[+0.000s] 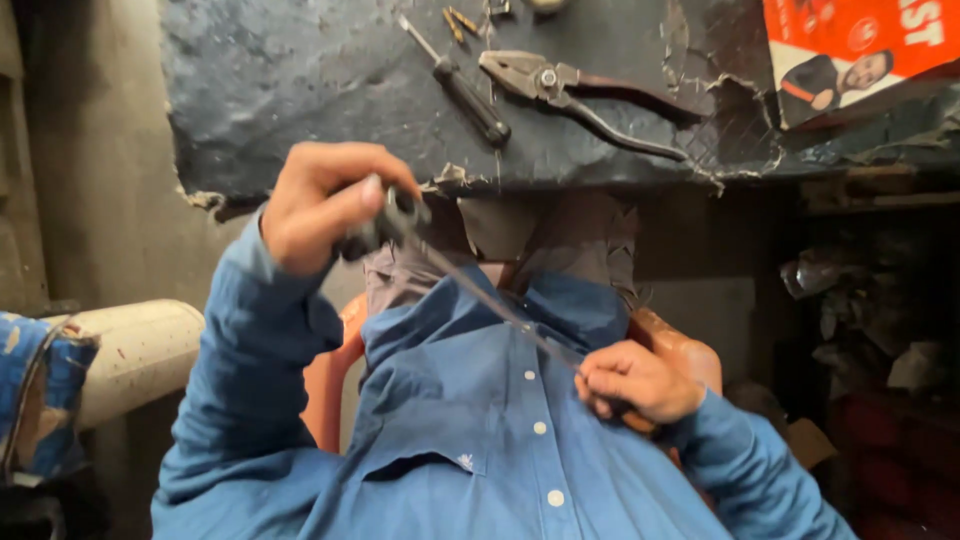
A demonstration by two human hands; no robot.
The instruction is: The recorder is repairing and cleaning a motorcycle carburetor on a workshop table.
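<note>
Two hands in blue sleeves hold a long, thin tool [480, 300] slantwise across a blue buttoned shirt [480, 430], just below the chipped edge of a dark workbench [300, 80]. The left hand [320, 205] is raised near the bench edge, its fingers wrapped tight round the tool's dark handle. From there we follow the slim metal shaft down and to the right, over the shirt collar, to the right hand [635, 380]. That hand sits lower, against the shirt front, and its fingers are curled closed round the far end of the shaft. We cannot tell how the tip looks, as the fingers cover it.

On the bench top above the hands lie a black-handled screwdriver [465, 90] and, just beside it, a pair of pliers [580, 95] with its handles spread. A few small brass-coloured screws [460, 22] rest near the upper edge. A red and white printed sheet [850, 50] lies at the bench's right corner. Behind the shirt we make out parts of an orange chair [320, 380], and at the left a pale, stained pipe [140, 350]. The shelves at the right are too dark to read.
</note>
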